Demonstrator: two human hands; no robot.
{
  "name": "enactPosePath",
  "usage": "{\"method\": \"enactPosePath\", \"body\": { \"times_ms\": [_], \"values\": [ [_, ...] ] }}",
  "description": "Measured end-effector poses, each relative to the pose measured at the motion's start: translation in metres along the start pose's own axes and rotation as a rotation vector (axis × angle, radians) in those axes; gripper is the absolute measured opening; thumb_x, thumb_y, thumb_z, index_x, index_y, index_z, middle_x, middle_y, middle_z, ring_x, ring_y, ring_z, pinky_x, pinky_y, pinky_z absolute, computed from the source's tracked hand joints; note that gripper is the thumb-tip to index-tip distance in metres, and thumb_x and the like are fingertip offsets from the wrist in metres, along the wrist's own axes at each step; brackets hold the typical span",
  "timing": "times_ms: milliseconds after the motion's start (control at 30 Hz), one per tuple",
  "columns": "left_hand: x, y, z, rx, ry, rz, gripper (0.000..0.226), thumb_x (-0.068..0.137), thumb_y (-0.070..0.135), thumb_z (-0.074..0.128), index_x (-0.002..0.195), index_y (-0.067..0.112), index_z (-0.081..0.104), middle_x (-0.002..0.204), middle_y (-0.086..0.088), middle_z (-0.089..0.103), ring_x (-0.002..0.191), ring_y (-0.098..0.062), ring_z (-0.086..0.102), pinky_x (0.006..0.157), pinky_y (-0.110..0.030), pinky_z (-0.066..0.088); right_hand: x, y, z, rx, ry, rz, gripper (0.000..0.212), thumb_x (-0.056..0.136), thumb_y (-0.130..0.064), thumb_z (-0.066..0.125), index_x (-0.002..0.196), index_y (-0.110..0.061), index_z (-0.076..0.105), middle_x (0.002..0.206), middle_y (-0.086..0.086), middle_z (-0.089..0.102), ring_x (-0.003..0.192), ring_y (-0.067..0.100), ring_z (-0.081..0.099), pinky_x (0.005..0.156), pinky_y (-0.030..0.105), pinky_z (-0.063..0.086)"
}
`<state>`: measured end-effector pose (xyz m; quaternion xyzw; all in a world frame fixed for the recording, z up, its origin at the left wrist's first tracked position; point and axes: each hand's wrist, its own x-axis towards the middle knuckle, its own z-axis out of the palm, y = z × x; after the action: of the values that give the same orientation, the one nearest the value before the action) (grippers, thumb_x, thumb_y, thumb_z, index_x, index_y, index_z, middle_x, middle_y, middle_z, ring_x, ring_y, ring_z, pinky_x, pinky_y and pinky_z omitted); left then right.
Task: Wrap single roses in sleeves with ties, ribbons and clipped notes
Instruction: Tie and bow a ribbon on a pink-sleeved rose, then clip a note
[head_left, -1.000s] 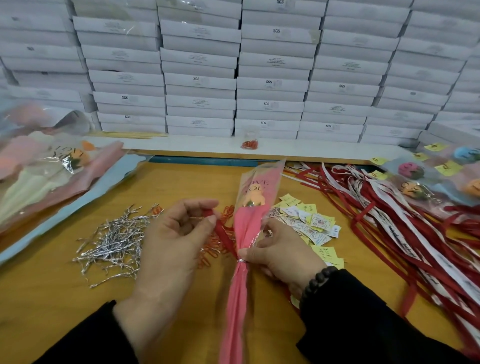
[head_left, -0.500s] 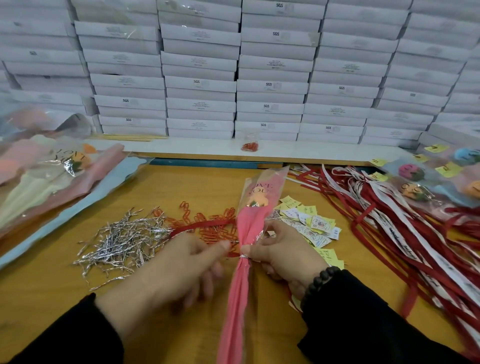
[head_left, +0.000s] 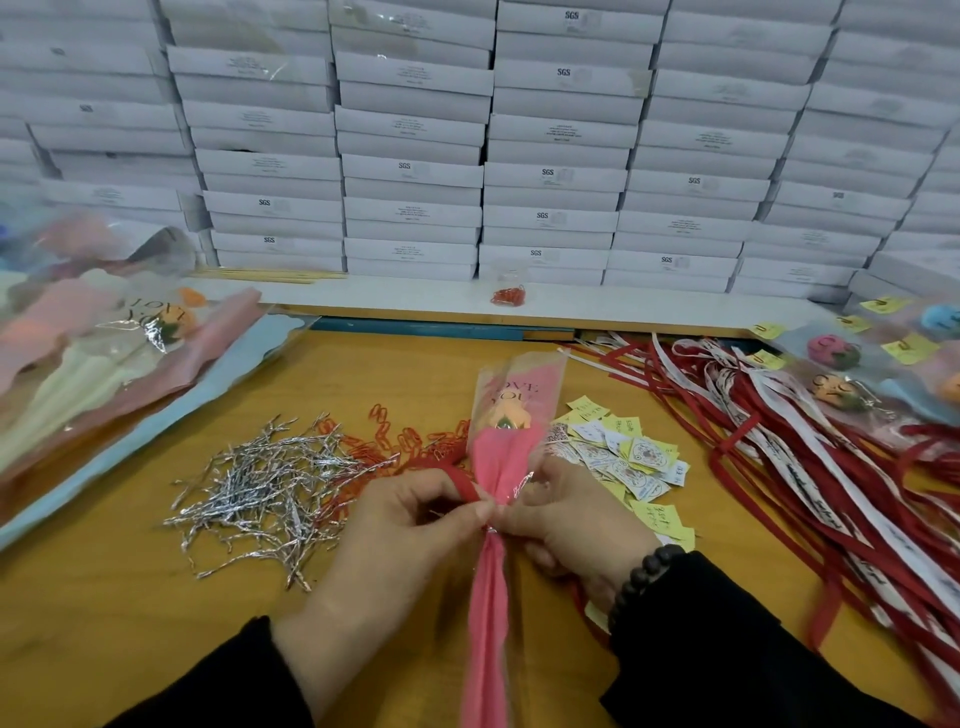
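**Pinched at the neck: a red ribbon goes round a sleeved rose**

Both hands close on the gathered neck of a pink sleeve (head_left: 501, 467) lying near the middle of the wooden table (head_left: 130, 623), its open mouth pointing toward the far edge. The left hand (head_left: 400, 525) pinches a red ribbon (head_left: 460, 475) between thumb and forefinger, right against the silver twist tie (head_left: 491, 530) that cinches the wrap. The right hand (head_left: 571, 519) presses its fingertips to the other side of the same spot, holding the sleeve steady; whether it also grips the ribbon cannot be told. An orange rose head (head_left: 506, 410) shows through the clear front, printed with lettering.

The bundle looks light and soft: thin film and tissue that crumple easily, and a bloom that would likely bruise if squeezed. The tied neck is judged the safest hold, being the one firm point; the film is probably slick, so the ribbon may slide unless drawn snug above the tie.

Loose silver ties (head_left: 260, 488) are heaped toward the left edge, red paper clips (head_left: 395, 441) just beyond them, small printed notes (head_left: 623, 457) beside the right hand, and more ribbons (head_left: 779, 441) spread toward the right edge. Finished roses (head_left: 857, 374) lie at the far right corner, empty sleeves (head_left: 104, 364) at the left. White boxes (head_left: 519, 156) are stacked behind.
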<state>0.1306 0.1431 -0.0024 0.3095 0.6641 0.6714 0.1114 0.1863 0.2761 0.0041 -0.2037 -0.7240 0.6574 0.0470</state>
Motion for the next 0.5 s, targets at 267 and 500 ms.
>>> {"method": "enactPosePath", "body": {
  "times_ms": [267,500],
  "values": [
    [-0.0027,-0.0048,0.0006,0.2,-0.139,0.038,0.005,0.076,0.003,0.071,0.071,0.001,0.071,0.061,0.001,0.064,0.058,0.0,0.054,0.057,-0.012,0.042,0.0042,0.0034,0.0011,-0.151,0.024,0.058,0.009,0.095,-0.009,0.048,0.101,-0.016,0.05,0.03,-0.007,0.043,0.026,0.003,0.036,0.03,0.016,0.026],
    [-0.0008,-0.0078,-0.0015,0.465,-0.163,0.095,0.03,0.081,0.014,0.07,0.057,0.03,0.061,0.061,0.016,0.058,0.061,0.003,0.051,0.054,-0.011,0.036,0.0062,0.004,0.0002,-0.283,0.015,0.036,0.021,0.09,-0.008,0.052,0.111,-0.012,0.051,0.032,-0.006,0.043,0.027,0.006,0.035,0.035,0.019,0.029]
  ]
}}
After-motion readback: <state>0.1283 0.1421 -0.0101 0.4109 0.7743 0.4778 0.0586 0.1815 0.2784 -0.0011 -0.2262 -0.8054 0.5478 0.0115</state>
